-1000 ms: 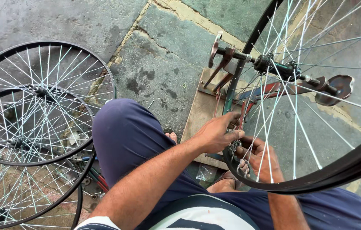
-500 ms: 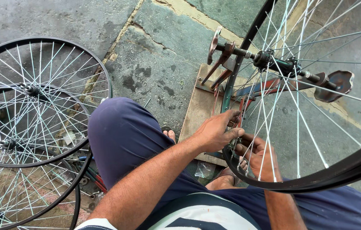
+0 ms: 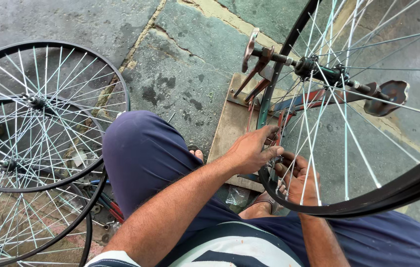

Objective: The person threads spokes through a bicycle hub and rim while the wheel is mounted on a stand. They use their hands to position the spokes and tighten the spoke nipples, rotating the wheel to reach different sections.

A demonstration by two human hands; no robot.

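On the stone floor at far left, spare wheels (image 3: 36, 118) are lying stacked and overlapping, well apart from the work; a knee in blue trousers (image 3: 143, 153) is rising between them and the wooden base board (image 3: 229, 128); moving right, the left hand (image 3: 252, 151) is resting on the lower rim of the mounted wheel (image 3: 368, 198), fingers curled and pressed together around the rim near a spoke end, though what they are pinching I cannot tell; just beside it, inside the rim, the right hand (image 3: 299, 180) is cupping upward among the spokes, fingers partly bent, its hold hidden behind them; the wheel is standing upright in a truing stand (image 3: 262, 84), its axle (image 3: 319, 69) running left to right across the frame, hub lying up and away from both hands; left hand is nearer the stand's upright; open floor is showing right of the rim, while the board and upright are crowding the left.
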